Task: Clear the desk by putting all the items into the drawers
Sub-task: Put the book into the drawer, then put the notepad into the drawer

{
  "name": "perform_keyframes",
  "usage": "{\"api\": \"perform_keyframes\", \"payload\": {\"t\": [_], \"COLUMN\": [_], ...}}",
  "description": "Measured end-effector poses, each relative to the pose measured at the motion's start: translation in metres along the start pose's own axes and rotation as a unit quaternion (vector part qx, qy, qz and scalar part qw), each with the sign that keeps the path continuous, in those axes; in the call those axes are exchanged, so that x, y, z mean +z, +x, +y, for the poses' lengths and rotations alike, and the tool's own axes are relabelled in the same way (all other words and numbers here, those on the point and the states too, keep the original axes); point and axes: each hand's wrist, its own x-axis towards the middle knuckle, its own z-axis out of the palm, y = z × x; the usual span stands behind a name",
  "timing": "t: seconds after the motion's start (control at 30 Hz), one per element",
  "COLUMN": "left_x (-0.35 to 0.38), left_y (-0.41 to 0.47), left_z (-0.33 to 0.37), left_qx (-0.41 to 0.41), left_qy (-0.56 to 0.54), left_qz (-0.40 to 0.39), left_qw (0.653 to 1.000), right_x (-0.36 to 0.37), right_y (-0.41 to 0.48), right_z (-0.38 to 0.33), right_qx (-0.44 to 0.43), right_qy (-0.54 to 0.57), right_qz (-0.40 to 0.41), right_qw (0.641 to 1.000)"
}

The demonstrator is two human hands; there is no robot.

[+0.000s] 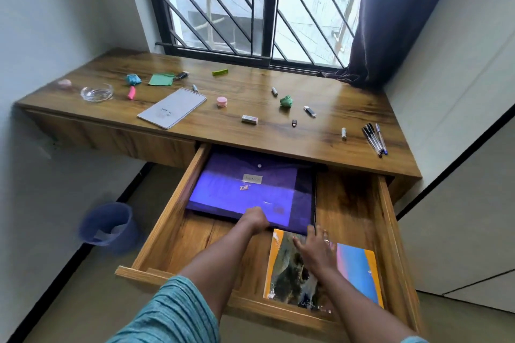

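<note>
The right-hand drawer (170, 214) stands pulled out below the wooden desk (250, 97). A purple snap folder (250, 189) lies in its back half. My left hand (255, 218) grips the folder's front edge. My right hand (316, 248) rests with spread fingers on a colourful book (359, 267) at the drawer's front right, touching the folder's corner. On the desk lie a spiral notepad (172, 107), a glass ashtray (97, 92), a pink jar (221, 101), an eraser (249, 119), green clay (286, 101) and several pens (374, 138).
More small things dot the desk: blue clay (133, 79), a green paper (161, 79), a pink marker (131, 92), USB sticks (310, 111) and batteries (274, 91). A blue bin (107, 224) stands on the floor at left. The left drawer (111, 136) is closed.
</note>
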Motion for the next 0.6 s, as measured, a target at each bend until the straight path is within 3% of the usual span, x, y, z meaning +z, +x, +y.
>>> {"api": "perform_keyframes", "payload": {"t": [0.2,0.37,0.6], "left_x": [-0.067,-0.156,-0.285], "left_y": [0.013,0.030,0.107], "left_z": [-0.035,-0.085,-0.173], "left_qx": [0.020,0.034,-0.027], "left_qy": [-0.071,-0.144,-0.113], "left_qz": [0.086,0.167,0.228], "left_qw": [0.994,0.975,0.967], "right_x": [-0.003,-0.017,-0.015], "right_y": [0.041,0.077,0.151], "right_z": [-0.104,-0.214,-0.365], "right_qx": [-0.134,-0.194,-0.246], "right_qy": [-0.008,0.017,0.021], "right_qz": [0.147,0.147,0.068], "right_qw": [0.980,0.970,0.967]}}
